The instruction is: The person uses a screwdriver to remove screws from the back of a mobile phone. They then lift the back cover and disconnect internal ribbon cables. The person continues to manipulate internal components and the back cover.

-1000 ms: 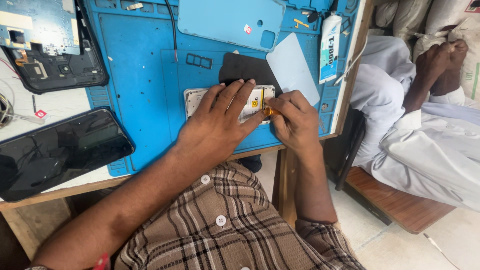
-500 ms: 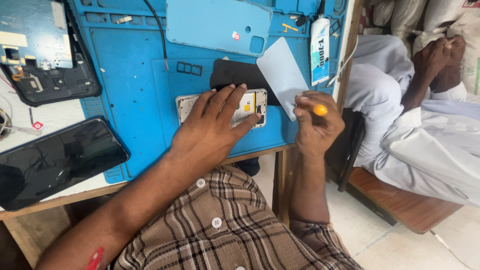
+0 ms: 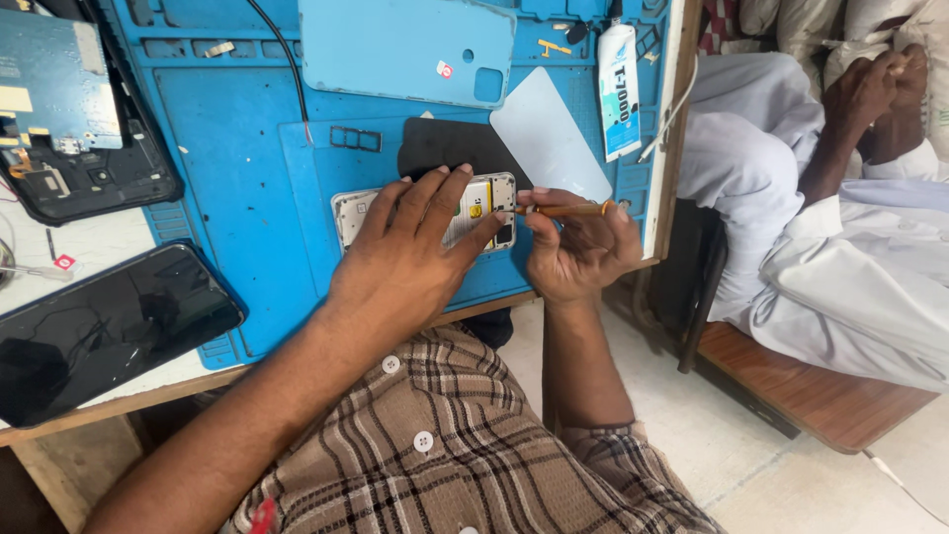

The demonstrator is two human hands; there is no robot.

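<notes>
Blue silicone mat [image 3: 227,168] on the worktop [image 3: 109,381] carries an opened phone [image 3: 474,210], which we pin flat with our left hand [image 3: 410,262], fingers [image 3: 440,198] spread wide across its exposed back. Our right hand [image 3: 578,252] pinches a slim orange-handled screwdriver [image 3: 563,210] between thumb and fingertips, its tip at the phone's right edge. Half a second ago that hand hovered off the worktop's edge; it has since come back to the phone. Both forearms reach forward from checked sleeves, the right wrist bent inward. Beside us, another person's hands [image 3: 875,94] are clasped.
</notes>
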